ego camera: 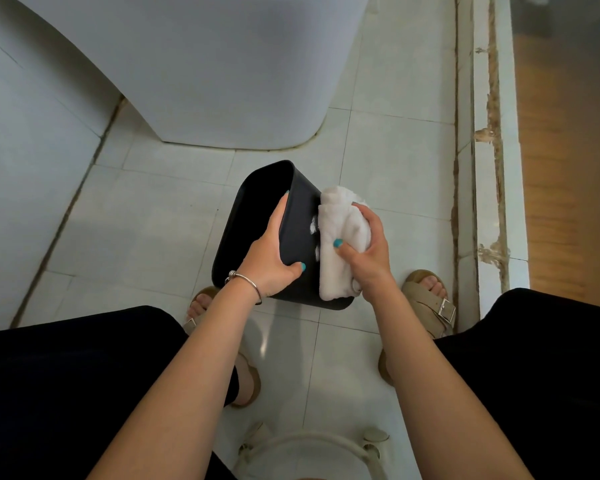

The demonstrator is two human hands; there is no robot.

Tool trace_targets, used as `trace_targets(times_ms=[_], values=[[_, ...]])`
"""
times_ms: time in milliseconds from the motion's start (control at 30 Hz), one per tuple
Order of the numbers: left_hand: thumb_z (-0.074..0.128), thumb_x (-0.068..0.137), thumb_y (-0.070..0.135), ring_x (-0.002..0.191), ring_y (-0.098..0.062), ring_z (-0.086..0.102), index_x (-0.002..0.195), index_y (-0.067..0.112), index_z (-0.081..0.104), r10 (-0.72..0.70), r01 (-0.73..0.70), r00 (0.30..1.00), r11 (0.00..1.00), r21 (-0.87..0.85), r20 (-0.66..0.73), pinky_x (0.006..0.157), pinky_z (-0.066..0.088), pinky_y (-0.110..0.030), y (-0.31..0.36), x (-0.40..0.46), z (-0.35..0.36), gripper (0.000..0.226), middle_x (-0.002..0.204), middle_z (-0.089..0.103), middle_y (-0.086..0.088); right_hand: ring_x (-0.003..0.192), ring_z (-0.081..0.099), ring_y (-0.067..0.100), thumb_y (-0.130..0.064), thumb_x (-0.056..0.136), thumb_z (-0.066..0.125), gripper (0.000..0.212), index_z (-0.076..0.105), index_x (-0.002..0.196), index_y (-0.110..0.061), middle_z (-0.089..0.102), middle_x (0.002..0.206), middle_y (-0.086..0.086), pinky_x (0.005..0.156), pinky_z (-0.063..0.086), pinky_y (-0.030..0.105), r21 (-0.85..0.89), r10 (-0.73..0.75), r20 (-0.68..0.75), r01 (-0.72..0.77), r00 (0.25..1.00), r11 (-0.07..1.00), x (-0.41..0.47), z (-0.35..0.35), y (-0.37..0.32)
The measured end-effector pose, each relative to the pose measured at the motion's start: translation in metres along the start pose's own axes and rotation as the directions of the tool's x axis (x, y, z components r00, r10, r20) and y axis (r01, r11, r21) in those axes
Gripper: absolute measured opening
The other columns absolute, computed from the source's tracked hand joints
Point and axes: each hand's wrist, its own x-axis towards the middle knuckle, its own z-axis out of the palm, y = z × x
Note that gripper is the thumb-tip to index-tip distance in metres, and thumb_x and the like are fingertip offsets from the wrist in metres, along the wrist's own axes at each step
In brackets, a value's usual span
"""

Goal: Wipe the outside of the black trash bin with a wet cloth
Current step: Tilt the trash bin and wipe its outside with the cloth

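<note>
The black trash bin (pixel 300 216) is tilted over the tiled floor, its open mouth facing away and to the left. My left hand (pixel 274 252) grips its near rim, fingers inside the opening and thumb on the outer wall. My right hand (pixel 366 249) holds a bunched white cloth (pixel 340 237) pressed flat against the bin's right outer side. Pale smears show on the black wall just left of the cloth. The bin's far right side is hidden behind the cloth.
A white toilet base (pixel 222 74) stands just beyond the bin. A raised, worn white threshold (pixel 489 168) runs along the right, with wooden floor past it. My sandalled feet (pixel 430 303) flank the bin. A white rounded frame (pixel 312 445) sits at the bottom.
</note>
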Motion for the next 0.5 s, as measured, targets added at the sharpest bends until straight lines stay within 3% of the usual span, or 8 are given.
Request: trace_targets(times_ms=[100,200,267,367,500], values=[[0.072,0.078,0.008,0.103,-0.014,0.058,0.149,0.046,-0.004,-0.001,0.001,1.000,1.000,0.019,0.005,0.088,0.051,-0.030,0.0020,0.0025,-0.0002,0.111,0.123,0.045,0.012,0.121,0.049,0.008,-0.007,0.075,0.067,0.063,0.046,0.129,-0.033,0.048,0.134,-0.017,0.102,0.045,0.032,-0.012,-0.022,0.019,0.022,1.000,1.000,-0.0026,0.0032,-0.0007],[0.072,0.078,0.008,0.104,-0.015,0.057,0.149,0.045,-0.005,-0.006,0.006,1.000,1.000,0.014,0.009,0.090,0.051,-0.033,0.0023,0.0024,-0.0008,0.111,0.122,0.045,0.012,0.123,0.050,0.007,-0.010,0.070,0.066,0.064,0.050,0.127,-0.033,0.051,0.127,-0.029,0.104,0.046,0.037,-0.022,-0.047,0.118,0.050,0.992,0.999,0.0001,-0.0013,-0.0006],[0.072,0.079,0.008,0.103,-0.015,0.058,0.149,0.045,-0.005,-0.003,0.002,1.000,1.000,0.018,0.013,0.090,0.052,-0.033,0.0034,0.0018,0.0005,0.111,0.123,0.045,0.012,0.121,0.051,0.007,-0.012,0.069,0.067,0.066,0.050,0.129,-0.033,0.052,0.126,-0.029,0.103,0.047,0.039,0.010,-0.003,0.075,0.002,0.997,1.000,0.0010,-0.0052,0.0030],[0.072,0.079,0.008,0.102,-0.016,0.058,0.149,0.045,-0.004,0.003,-0.003,1.000,0.999,0.035,0.013,0.089,0.051,-0.031,0.0060,0.0037,0.0036,0.110,0.122,0.046,0.011,0.119,0.051,0.008,-0.015,0.069,0.066,0.067,0.047,0.130,-0.035,0.050,0.131,-0.019,0.100,0.049,0.036,0.063,0.045,-0.005,-0.045,0.999,0.997,-0.0060,-0.0022,0.0051],[0.072,0.078,0.007,0.104,-0.013,0.057,0.149,0.046,-0.004,0.001,-0.001,1.000,1.000,0.008,0.012,0.088,0.050,-0.030,0.0037,0.0037,0.0029,0.111,0.123,0.045,0.013,0.116,0.054,0.006,-0.013,0.068,0.067,0.065,0.050,0.127,-0.033,0.053,0.130,-0.016,0.096,0.051,0.031,0.059,0.002,0.117,-0.009,0.993,0.998,-0.0039,-0.0060,0.0020]])
